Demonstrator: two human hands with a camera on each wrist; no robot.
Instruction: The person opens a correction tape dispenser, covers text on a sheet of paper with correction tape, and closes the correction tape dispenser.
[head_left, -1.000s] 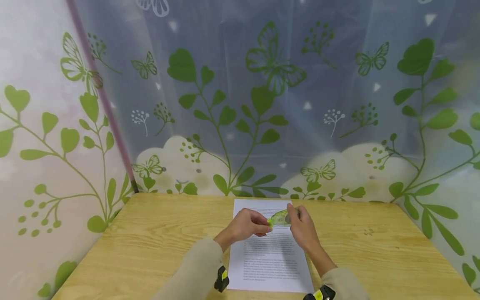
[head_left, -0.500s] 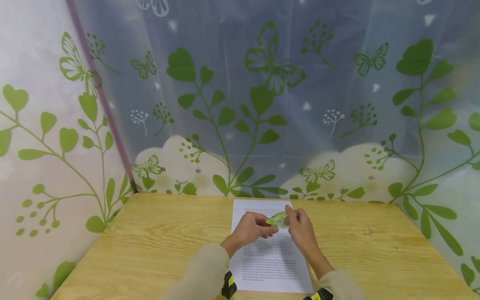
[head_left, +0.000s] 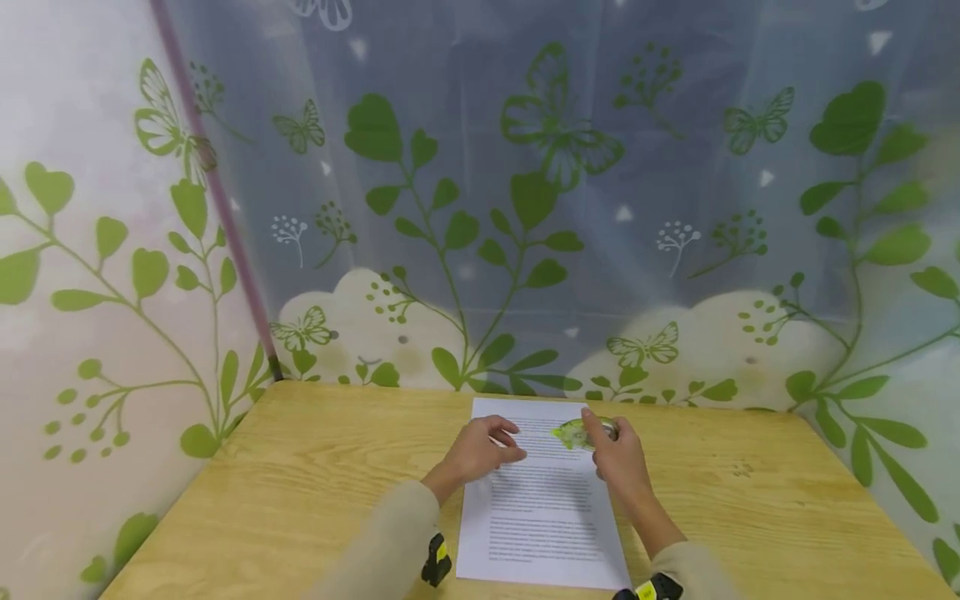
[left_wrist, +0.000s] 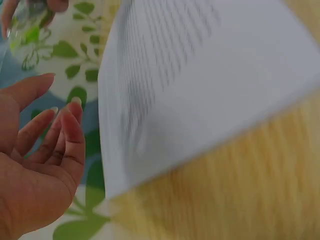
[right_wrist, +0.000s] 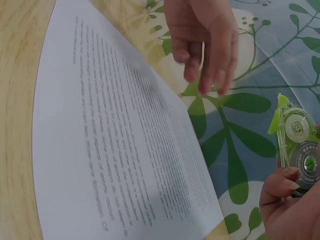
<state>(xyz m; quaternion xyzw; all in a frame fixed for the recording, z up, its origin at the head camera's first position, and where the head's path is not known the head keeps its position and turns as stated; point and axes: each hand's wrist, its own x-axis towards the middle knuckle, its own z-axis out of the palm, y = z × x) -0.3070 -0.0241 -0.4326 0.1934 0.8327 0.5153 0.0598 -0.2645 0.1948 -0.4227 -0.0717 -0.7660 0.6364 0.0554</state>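
My right hand (head_left: pixel 621 457) holds a clear green correction tape (head_left: pixel 573 433) above the upper part of a printed sheet (head_left: pixel 540 533). In the right wrist view the correction tape (right_wrist: pixel 297 127) shows its reels through the clear case, with a bright green piece at its tip standing out to one side. The fingers and thumb wrap its rear end. My left hand (head_left: pixel 480 450) is apart from it, over the left side of the sheet, fingers loosely bent with nothing between them. The left wrist view shows this hand (left_wrist: pixel 45 160) with thumb and fingertips parted.
The sheet lies lengthwise on a wooden table (head_left: pixel 337 450), near the back edge. Behind and to the sides hangs a curtain (head_left: pixel 480 317) with green leaves and butterflies. Both wrists wear a black and yellow device.
The left hand has let go of the front of the correction tape and drawn away to the left. The right hand has shifted slightly right with the tape.
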